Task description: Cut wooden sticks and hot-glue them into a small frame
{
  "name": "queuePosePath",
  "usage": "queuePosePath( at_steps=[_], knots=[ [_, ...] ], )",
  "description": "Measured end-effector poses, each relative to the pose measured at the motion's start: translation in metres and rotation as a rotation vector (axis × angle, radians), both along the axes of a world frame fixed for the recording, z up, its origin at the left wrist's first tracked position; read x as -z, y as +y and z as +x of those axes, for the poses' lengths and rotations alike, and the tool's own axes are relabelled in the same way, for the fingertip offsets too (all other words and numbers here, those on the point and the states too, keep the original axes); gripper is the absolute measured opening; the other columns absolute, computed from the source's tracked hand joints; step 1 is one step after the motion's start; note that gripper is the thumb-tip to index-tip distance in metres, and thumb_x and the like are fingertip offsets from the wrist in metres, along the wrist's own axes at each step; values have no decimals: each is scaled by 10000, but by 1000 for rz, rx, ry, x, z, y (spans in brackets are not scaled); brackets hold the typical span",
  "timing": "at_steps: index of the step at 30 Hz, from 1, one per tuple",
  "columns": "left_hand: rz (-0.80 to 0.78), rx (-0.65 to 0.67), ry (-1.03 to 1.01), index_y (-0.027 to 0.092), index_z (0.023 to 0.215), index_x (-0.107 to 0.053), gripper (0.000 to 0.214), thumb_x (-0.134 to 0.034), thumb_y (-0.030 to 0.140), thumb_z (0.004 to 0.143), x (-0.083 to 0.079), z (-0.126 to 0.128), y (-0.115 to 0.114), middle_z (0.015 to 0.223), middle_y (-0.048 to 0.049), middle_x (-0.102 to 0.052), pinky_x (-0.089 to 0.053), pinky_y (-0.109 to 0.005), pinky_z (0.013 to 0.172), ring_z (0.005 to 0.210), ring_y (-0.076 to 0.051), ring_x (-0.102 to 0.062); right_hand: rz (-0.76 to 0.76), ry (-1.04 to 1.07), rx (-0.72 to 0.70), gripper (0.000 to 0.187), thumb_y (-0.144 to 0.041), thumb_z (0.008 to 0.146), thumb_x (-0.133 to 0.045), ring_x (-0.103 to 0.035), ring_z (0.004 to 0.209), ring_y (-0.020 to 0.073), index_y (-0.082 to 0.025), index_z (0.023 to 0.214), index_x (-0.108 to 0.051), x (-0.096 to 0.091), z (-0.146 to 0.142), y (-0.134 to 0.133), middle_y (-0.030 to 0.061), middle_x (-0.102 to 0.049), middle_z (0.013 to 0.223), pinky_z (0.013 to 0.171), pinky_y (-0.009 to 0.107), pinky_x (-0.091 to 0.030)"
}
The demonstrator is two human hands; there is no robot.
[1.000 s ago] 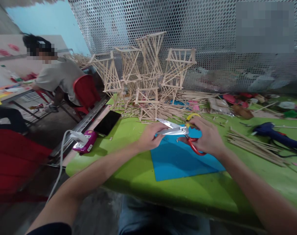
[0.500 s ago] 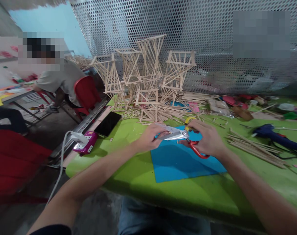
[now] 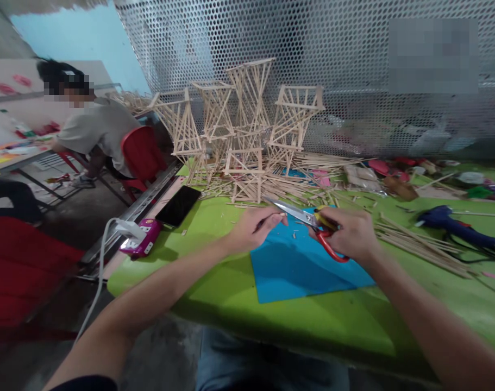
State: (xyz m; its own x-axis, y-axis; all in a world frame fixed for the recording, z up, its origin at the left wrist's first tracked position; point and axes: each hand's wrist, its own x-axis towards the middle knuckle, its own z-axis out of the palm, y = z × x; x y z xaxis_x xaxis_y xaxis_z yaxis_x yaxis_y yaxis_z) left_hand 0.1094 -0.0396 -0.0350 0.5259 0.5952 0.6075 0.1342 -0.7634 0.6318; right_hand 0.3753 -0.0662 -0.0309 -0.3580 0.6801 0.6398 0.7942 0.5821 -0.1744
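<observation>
My right hand is closed round the red and yellow handles of a pair of scissors, whose steel blades are closed and point left. My left hand sits just left of the blade tips, fingers pinched on something too small to make out. Both hands hover over a blue mat on the green table. Small wood offcuts lie on the mat.
Stick-built frames and loose sticks fill the table's back and right. A blue glue gun lies far right. A black phone and pink power strip sit at the left edge. Another person sits at the far left.
The scissor blades, open a second ago, have closed. My left hand has shifted off the blades, and small cut pieces now lie on the blue mat.
</observation>
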Motion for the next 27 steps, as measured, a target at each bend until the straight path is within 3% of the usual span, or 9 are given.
queuePosePath(
  at_steps=[4, 7, 9, 14, 27],
  knots=[
    [-18, -46, -45, 149, 1062, -727, 434, -431, 468, 1068, 8, 0, 4, 683, -9, -607, -350, -229, 545, 561, -105, -480, -86, 60, 44, 380, -436, 802, -753, -430, 543, 132, -241, 712, -439, -2, -1, 5, -37, -493, 617, 547, 286, -328],
    [6, -55, -49, 158, 1058, -695, 341, -468, 412, 1045, 16, 0, 9, 714, -12, -634, -369, -232, 549, 570, -111, -495, -64, 20, -2, 399, -512, 763, -794, -601, 729, 203, -236, 914, -549, -3, 0, 8, 44, -659, 879, 653, 316, -432],
    [33, -51, -45, 163, 1025, -677, 271, -492, 362, 1018, 19, 0, 10, 765, -24, -670, -410, -242, 584, 609, -123, -539, -68, 9, -52, 418, -508, 766, -802, -644, 825, 237, -236, 977, -564, -3, -1, 8, 76, -681, 982, 698, 334, -466],
    [80, -23, -45, 163, 1025, -669, 210, -496, 275, 983, 22, 2, 10, 809, -42, -699, -435, -252, 595, 632, -138, -576, -106, 5, -95, 337, -410, 780, -792, -656, 835, 249, -244, 937, -543, -3, -6, 4, 73, -684, 962, 656, 340, -459],
    [76, -49, -4, 157, 991, -666, 200, -505, 276, 986, 22, 1, 9, 799, -37, -690, -439, -232, 575, 625, -120, -565, -73, -51, -74, 385, -393, 754, -804, -679, 909, 277, -236, 994, -547, -5, -4, 5, 80, -689, 1022, 732, 363, -504]
  ],
)
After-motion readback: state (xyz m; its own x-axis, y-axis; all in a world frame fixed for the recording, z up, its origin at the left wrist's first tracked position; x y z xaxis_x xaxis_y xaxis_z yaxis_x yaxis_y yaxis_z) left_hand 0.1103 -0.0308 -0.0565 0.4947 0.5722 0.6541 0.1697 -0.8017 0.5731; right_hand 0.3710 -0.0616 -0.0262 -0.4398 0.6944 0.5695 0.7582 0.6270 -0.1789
